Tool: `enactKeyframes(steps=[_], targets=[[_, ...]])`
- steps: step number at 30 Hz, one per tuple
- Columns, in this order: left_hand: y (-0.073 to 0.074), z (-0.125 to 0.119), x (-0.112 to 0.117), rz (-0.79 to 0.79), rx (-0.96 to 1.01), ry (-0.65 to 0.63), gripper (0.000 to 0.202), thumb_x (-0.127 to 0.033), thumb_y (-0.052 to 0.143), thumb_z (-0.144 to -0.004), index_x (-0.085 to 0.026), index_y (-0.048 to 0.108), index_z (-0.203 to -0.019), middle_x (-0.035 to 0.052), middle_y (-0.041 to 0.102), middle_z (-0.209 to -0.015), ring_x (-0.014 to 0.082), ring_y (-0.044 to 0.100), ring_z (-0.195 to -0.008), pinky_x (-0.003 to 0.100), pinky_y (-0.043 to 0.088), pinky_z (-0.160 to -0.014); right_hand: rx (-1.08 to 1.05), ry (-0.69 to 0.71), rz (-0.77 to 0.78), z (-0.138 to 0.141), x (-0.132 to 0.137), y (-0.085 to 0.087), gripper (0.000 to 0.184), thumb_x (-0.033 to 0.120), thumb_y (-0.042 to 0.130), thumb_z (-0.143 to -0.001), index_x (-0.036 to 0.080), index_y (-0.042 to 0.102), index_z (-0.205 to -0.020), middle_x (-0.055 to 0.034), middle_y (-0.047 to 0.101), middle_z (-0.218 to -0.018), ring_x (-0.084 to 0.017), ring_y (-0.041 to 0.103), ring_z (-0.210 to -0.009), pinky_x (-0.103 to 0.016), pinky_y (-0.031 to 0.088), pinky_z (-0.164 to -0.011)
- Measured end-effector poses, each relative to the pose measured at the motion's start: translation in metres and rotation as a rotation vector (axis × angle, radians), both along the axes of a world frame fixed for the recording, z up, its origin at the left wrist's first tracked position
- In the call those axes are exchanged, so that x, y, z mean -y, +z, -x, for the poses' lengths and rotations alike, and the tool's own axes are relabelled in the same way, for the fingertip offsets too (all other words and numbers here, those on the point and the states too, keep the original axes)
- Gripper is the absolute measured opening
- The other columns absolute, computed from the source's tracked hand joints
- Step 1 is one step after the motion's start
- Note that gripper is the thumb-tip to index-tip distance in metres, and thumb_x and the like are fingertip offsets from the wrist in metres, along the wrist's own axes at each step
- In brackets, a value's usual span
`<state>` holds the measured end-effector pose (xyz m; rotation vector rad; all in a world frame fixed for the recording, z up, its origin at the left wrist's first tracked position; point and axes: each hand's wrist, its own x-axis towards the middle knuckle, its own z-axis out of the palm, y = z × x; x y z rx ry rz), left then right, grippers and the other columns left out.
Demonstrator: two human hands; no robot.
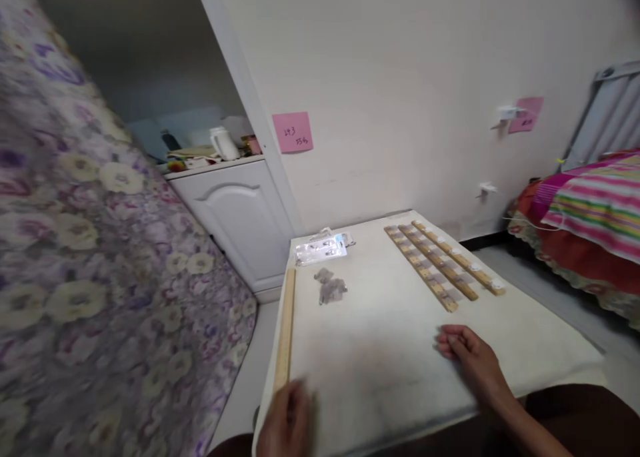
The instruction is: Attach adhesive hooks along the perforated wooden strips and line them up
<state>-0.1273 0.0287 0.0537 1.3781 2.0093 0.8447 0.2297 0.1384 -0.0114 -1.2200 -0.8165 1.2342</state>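
My left hand (286, 420) is at the near left corner of the white table (400, 350), blurred by motion, right at the near end of a long wooden strip (285, 334) lying along the table's left edge. My right hand (467, 354) rests on the tabletop at the near right, fingers curled inward with a small pale thing at the fingertips that I cannot make out. Three wooden strips (440, 267) with small pale pieces on them lie side by side at the far right. A few small clear bags (330, 289) lie near the middle left, beyond them a shiny plastic packet (321, 249).
A bed with a purple flowered cover (100, 244) fills the left. A white cabinet (235, 210) with clutter on top stands behind the table. Pink notes (293, 132) hang on the wall. A striped blanket (595, 210) lies on a bed at the right.
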Motion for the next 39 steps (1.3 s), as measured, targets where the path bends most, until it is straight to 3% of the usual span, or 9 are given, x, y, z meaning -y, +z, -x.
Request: enactKeyframes(steps=[2,6,13,26,28,32,34,36,39], targets=[[0.000,0.019,-0.011,-0.143,-0.383,0.129,0.042,-0.040,0.048,-0.085,-0.016,0.052,-0.118,0.0114,0.055,-0.111,0.0304,0.049,-0.109,0.045,0.038,-0.098,0.075,0.024,-0.005,0.002,0.001,-0.002,0.037,0.040,0.071,-0.070,0.015,0.061,-0.094,-0.0043,0.072,-0.076,-0.017,0.068,-0.065,-0.029,0.056,-0.063],[-0.004,0.029,-0.029,0.028,-0.666,0.189,0.045,-0.036,0.045,-0.086,-0.011,0.045,-0.124,0.0133,0.053,-0.105,0.0293,0.052,-0.100,0.041,0.042,-0.089,0.167,0.071,-0.001,0.002,0.003,-0.004,0.037,0.043,0.066,-0.072,0.015,0.061,-0.095,-0.0054,0.071,-0.078,-0.018,0.068,-0.067,-0.031,0.055,-0.066],[0.004,0.034,-0.046,0.162,-0.654,0.142,0.021,-0.033,0.044,-0.086,-0.016,0.049,-0.096,0.0106,0.056,-0.098,0.0247,0.059,-0.091,0.033,0.043,-0.076,0.244,0.093,-0.020,0.002,0.004,-0.015,0.040,0.048,0.062,-0.075,0.017,0.059,-0.101,-0.0065,0.072,-0.085,-0.019,0.068,-0.071,-0.031,0.055,-0.070],[0.013,0.010,-0.040,0.165,-0.379,0.117,0.030,-0.050,0.045,-0.083,-0.021,0.050,-0.089,0.0062,0.066,-0.080,0.0226,0.063,-0.075,0.029,0.040,-0.063,0.287,0.130,-0.024,0.005,0.008,0.000,0.041,0.051,0.062,-0.073,0.017,0.061,-0.097,-0.0071,0.072,-0.083,-0.019,0.066,-0.067,-0.032,0.054,-0.066],[0.011,0.004,-0.040,0.158,-0.316,0.121,0.032,-0.050,0.045,-0.084,-0.021,0.051,-0.094,0.0075,0.068,-0.087,0.0224,0.064,-0.080,0.028,0.042,-0.066,0.233,0.225,-0.026,0.022,0.015,0.011,0.040,0.050,0.063,-0.074,0.017,0.060,-0.096,-0.0071,0.071,-0.083,-0.019,0.067,-0.069,-0.033,0.054,-0.067],[0.008,-0.009,-0.040,0.136,-0.227,0.135,0.038,-0.050,0.049,-0.082,-0.020,0.052,-0.105,0.0101,0.068,-0.098,0.0238,0.064,-0.090,0.028,0.044,-0.072,0.124,0.634,-0.023,0.089,0.044,0.030,0.034,0.048,0.063,-0.076,0.018,0.060,-0.091,-0.0058,0.070,-0.080,-0.020,0.068,-0.070,-0.034,0.054,-0.067],[0.006,-0.017,-0.039,0.124,-0.196,0.145,0.041,-0.050,0.050,-0.082,-0.018,0.051,-0.109,0.0114,0.068,-0.099,0.0245,0.064,-0.091,0.029,0.044,-0.074,0.031,0.843,0.026,0.127,0.060,0.033,0.043,0.047,0.071,-0.067,0.017,0.059,-0.094,-0.0039,0.068,-0.076,-0.021,0.068,-0.070,-0.033,0.054,-0.063],[0.004,-0.026,-0.037,0.111,-0.167,0.153,0.043,-0.050,0.049,-0.083,-0.016,0.051,-0.111,0.0123,0.068,-0.098,0.0245,0.064,-0.092,0.029,0.045,-0.075,-0.088,0.954,0.125,0.157,0.073,0.032,0.058,0.048,0.075,-0.061,0.018,0.055,-0.107,-0.0021,0.067,-0.079,-0.021,0.068,-0.071,-0.032,0.055,-0.061],[0.001,-0.039,-0.032,0.082,-0.129,0.151,0.044,-0.049,0.048,-0.084,-0.016,0.049,-0.112,0.0117,0.068,-0.098,0.0238,0.064,-0.090,0.030,0.046,-0.075,-0.183,1.021,0.098,0.181,0.083,0.027,0.061,0.049,0.072,-0.064,0.020,0.054,-0.114,-0.0028,0.068,-0.087,-0.019,0.066,-0.070,-0.030,0.054,-0.056]])
